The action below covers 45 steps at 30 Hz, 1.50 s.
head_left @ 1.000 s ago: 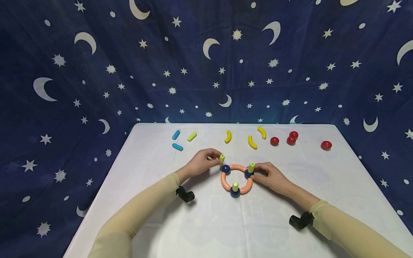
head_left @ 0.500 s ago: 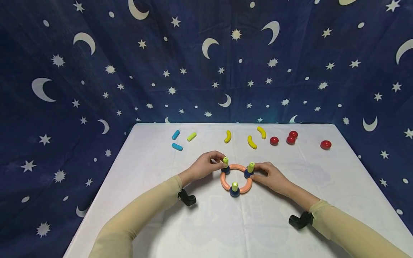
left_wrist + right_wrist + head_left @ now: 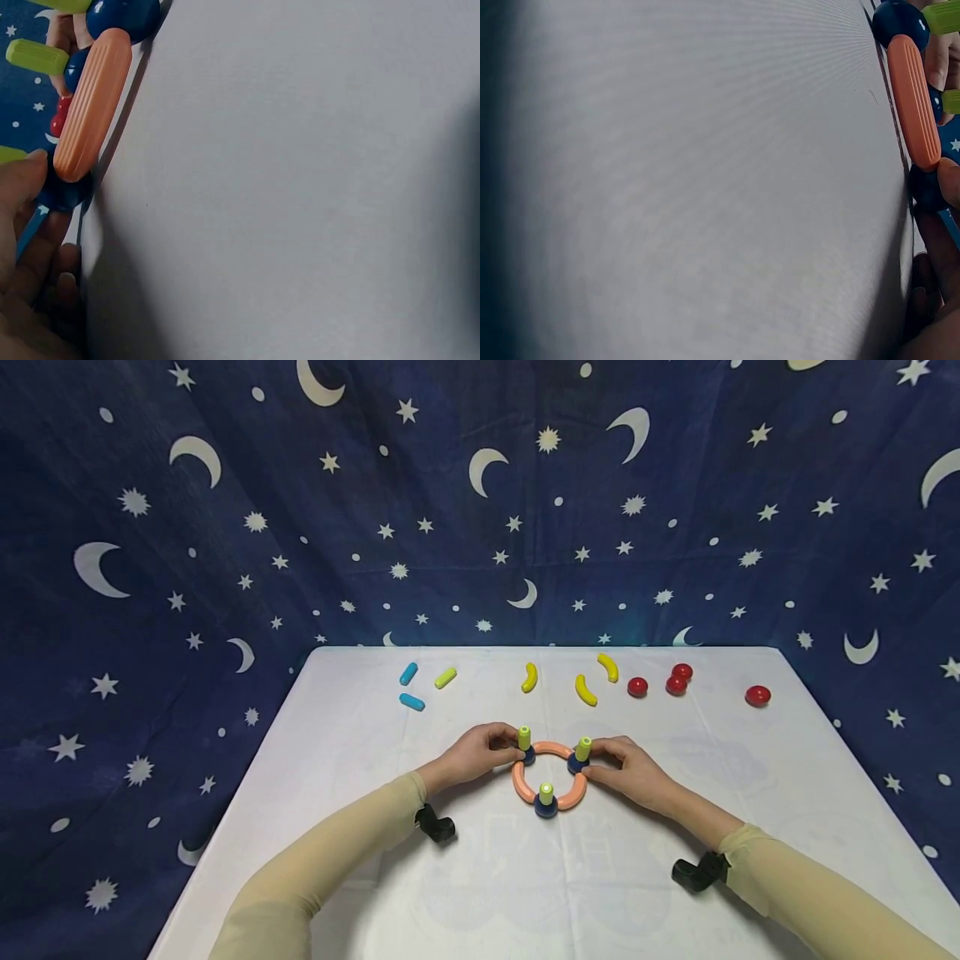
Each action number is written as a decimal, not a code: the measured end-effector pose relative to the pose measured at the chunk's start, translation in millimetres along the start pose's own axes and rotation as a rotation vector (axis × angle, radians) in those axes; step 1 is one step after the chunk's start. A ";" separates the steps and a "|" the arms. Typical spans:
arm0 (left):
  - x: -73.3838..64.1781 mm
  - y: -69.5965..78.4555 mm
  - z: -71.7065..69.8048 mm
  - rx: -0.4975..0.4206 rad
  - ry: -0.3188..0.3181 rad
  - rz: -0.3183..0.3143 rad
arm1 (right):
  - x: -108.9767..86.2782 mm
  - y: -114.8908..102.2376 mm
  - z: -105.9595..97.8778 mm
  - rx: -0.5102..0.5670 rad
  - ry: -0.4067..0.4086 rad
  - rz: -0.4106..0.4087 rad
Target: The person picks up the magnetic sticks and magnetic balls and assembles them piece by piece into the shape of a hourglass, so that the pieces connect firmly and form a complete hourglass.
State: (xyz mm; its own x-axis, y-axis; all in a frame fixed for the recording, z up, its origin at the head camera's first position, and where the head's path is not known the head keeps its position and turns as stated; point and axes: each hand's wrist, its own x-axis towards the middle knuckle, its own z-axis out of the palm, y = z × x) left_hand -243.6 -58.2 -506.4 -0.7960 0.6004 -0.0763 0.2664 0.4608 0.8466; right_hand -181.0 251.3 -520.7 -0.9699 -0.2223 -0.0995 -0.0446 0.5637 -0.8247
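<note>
On the white table lies a ring of curved salmon-orange rods (image 3: pixel 553 749) joined by navy balls (image 3: pixel 546 807). A lime-green rod (image 3: pixel 546 792) stands upright on each of the three balls. My left hand (image 3: pixel 480 754) pinches the far-left ball (image 3: pixel 67 191) of the ring, thumb on its near side, below the upright lime-green rod (image 3: pixel 524 737). With thumb and fingers, my right hand (image 3: pixel 633 774) holds the far-right ball (image 3: pixel 928 187), whose lime-green rod (image 3: pixel 583 748) rises between the two hands. In the wrist views the ribbed orange rods (image 3: pixel 94 105) run between balls.
Toward the back left lie two blue rods (image 3: pixel 412 702) and a loose lime-green rod (image 3: pixel 446 677). Three curved yellow rods (image 3: pixel 586 690) are at the back middle, with several red balls (image 3: pixel 758 696) to their right. A starry blue cloth (image 3: pixel 480 568) hangs behind the table.
My left hand has brought a lime-green rod rightward onto the far-left ball, where it now stands upright, and its fingers have slid down to the ball. The right hand has stayed in place.
</note>
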 end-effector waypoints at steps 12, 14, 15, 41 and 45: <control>1.5 -4.5 -5.8 -0.049 -0.062 -0.018 | 2.2 -1.2 -0.8 0.007 -0.008 -0.005; 1.8 -4.5 -6.6 -0.046 -0.066 -0.016 | 2.7 -1.5 -1.3 0.004 -0.008 -0.008; 2.2 -4.7 -7.0 -0.044 -0.067 -0.014 | 3.0 -1.7 -1.6 0.003 -0.007 -0.010; 2.9 -5.8 -6.0 -0.062 -0.078 -0.028 | 6.2 1.0 -38.8 0.053 0.097 0.005; 2.0 -6.3 -4.4 -0.059 -0.083 -0.029 | 0.9 17.1 -77.1 0.081 0.363 0.027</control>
State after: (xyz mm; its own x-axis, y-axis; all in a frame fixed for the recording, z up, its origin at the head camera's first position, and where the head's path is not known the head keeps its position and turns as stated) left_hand -249.2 -62.8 -509.6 -0.7548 0.6402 -0.1427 0.2091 0.4411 0.8727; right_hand -201.1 322.0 -492.0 -0.9929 0.0960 0.0701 -0.0132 0.4973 -0.8675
